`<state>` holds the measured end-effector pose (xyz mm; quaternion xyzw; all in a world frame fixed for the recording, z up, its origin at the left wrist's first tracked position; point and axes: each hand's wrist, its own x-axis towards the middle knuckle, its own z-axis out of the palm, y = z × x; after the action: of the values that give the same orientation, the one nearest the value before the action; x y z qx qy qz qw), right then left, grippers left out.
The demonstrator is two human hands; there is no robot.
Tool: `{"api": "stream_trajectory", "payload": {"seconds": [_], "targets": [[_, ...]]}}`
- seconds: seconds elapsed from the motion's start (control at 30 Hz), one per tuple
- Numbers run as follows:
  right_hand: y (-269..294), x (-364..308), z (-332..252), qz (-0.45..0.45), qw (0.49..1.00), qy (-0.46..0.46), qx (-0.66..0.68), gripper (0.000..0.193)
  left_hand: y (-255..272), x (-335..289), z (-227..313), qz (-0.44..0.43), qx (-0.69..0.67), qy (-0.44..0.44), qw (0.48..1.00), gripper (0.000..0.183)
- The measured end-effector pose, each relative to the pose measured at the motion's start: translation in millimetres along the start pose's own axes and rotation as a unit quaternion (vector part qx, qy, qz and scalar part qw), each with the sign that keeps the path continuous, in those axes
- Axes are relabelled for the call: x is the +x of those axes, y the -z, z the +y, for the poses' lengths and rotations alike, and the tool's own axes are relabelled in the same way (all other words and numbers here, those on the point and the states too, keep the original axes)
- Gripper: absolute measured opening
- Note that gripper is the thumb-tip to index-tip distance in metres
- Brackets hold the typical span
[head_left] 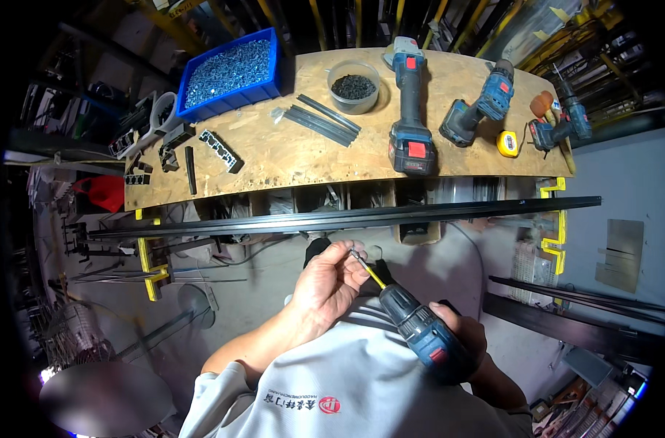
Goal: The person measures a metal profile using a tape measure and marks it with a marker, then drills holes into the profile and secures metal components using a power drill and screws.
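My right hand [461, 328] grips a blue-and-black cordless drill [414, 321] in front of my grey shirt. Its long yellow-shanked bit [374, 274] points up and left toward my left hand [330, 281]. The left thumb and fingertips are pinched around what looks like a small screw [356, 254] at the bit's tip, though the fingers partly hide it. Just beyond the hands, long dark metal profiles [332, 219] lie side by side across yellow brackets [151, 266] along the front of the wooden workbench [274, 171].
On the bench are a blue bin [277, 66] of screws, a clear tub [354, 106] of black pieces, short dark strips [318, 125], an angle grinder [411, 109], another drill [482, 106], a yellow tape measure [507, 144] and a further drill [566, 125]. More profiles [595, 328] lie at right.
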<state>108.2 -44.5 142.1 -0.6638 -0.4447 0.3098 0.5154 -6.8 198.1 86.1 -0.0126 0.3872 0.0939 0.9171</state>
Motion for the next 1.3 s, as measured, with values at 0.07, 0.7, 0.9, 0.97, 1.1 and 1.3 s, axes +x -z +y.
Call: {"api": "stream_trajectory", "payload": {"seconds": [0.07,0.7,0.9,0.97,1.1,1.3], "targets": [[-9,13,-11,0.014,0.999,-0.025,0.039,0.062,0,1,10,-0.013,-0.007,0.012,1.0,0.019],[-37,64,-50,-0.038,0.962,-0.247,-0.111,0.07,33,19,98,-0.081,0.634,-0.25,0.728,0.017],[-53,53,-49,0.069,0.947,-0.268,-0.165,0.065,32,64,126,-0.174,0.844,-0.418,0.288,0.035],[-54,61,-56,0.051,0.938,-0.277,-0.202,0.064,38,71,126,-0.187,0.85,-0.395,0.293,0.038],[-58,71,-59,0.041,0.93,-0.311,-0.194,0.063,38,76,124,-0.233,0.831,-0.398,0.312,0.039],[-61,82,-60,0.03,0.925,-0.326,-0.191,0.06,51,82,121,-0.21,0.83,-0.412,0.313,0.038]]}}
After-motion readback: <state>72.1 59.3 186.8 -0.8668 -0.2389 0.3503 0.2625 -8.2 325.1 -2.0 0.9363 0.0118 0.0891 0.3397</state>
